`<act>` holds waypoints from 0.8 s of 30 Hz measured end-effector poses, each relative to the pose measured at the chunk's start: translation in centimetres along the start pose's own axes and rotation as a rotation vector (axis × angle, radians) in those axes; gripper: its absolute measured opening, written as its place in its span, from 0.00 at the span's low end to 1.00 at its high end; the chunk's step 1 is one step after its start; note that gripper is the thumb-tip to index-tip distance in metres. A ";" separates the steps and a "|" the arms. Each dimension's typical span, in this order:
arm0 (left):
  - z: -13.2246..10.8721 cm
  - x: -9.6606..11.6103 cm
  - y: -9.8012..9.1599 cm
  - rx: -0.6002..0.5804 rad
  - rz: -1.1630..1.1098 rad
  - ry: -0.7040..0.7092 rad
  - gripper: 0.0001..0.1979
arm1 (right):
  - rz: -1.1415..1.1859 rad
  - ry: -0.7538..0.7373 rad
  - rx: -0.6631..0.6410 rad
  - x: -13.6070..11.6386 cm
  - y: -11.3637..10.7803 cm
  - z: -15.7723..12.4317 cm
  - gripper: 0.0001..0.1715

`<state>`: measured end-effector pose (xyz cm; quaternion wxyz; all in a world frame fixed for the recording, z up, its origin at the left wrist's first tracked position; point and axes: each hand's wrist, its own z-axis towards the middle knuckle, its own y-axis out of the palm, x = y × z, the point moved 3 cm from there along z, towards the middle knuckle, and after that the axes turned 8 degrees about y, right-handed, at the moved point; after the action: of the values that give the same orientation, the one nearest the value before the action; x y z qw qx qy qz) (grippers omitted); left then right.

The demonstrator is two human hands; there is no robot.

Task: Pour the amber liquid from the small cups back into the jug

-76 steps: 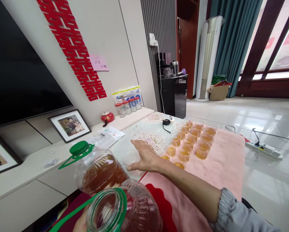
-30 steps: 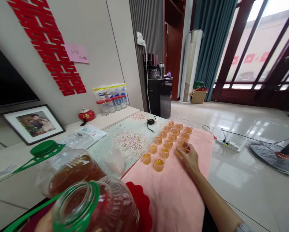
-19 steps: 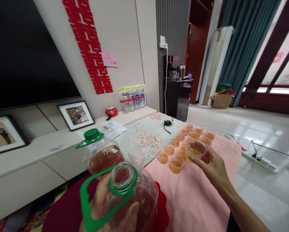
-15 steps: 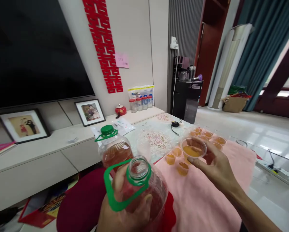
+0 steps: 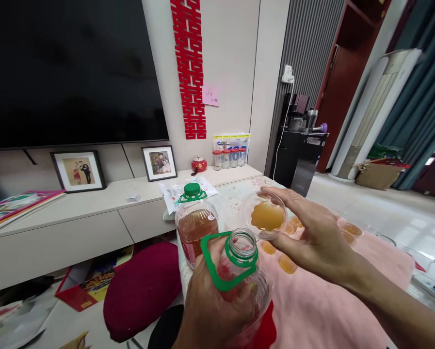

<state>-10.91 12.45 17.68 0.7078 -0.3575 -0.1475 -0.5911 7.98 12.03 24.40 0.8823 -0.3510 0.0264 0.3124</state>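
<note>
My left hand (image 5: 220,295) is wrapped round a clear plastic jug (image 5: 264,281) with a green handle, its mouth uncapped. Thumb and fingers of my right hand (image 5: 312,228) grip a clear plastic cup (image 5: 247,213) by its sides. The cup is tilted towards the jug's mouth, with amber liquid inside; its rim is close to the mouth, and I cannot tell whether they touch. Behind the jug stands a second jug (image 5: 197,225) with a green cap, holding amber-brown liquid. Several small cups (image 5: 287,264) of amber liquid sit on the pink cloth (image 5: 312,305), partly hidden by my right hand.
A maroon round stool (image 5: 142,291) is at the left. Along the wall, a white cabinet (image 5: 93,220) carries framed photos (image 5: 159,163), a red pot (image 5: 199,165) and lidded jars (image 5: 226,160). A plastic packet (image 5: 169,196) lies behind the capped jug.
My right hand has brought the cup left, from above the small cups to the jug's mouth, and tilted it. The view has turned left. My left hand keeps its hold on the jug.
</note>
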 end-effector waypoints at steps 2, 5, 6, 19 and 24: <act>0.7 0.8 0.1 -0.047 -0.022 0.042 0.06 | -0.008 -0.032 -0.010 -0.3 0.0 0.3 0.33; 1.1 1.1 0.2 -0.072 -0.071 0.030 0.05 | -0.016 -0.095 -0.023 -0.9 -0.1 0.7 0.34; 1.2 1.0 0.2 -0.075 -0.089 0.022 0.05 | -0.018 -0.117 -0.027 -1.0 -0.2 0.9 0.34; 0.9 0.4 0.3 -0.091 -0.052 0.030 0.05 | -0.125 -0.229 -0.035 -1.5 -0.5 1.4 0.36; 1.1 0.8 0.2 -0.053 -0.149 0.063 0.09 | -0.122 -0.300 -0.032 -1.6 -0.7 1.4 0.34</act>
<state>-10.25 12.67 18.85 0.6564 -0.3452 -0.1357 -0.6569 6.85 11.72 26.32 0.8880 -0.3152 -0.1321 0.3076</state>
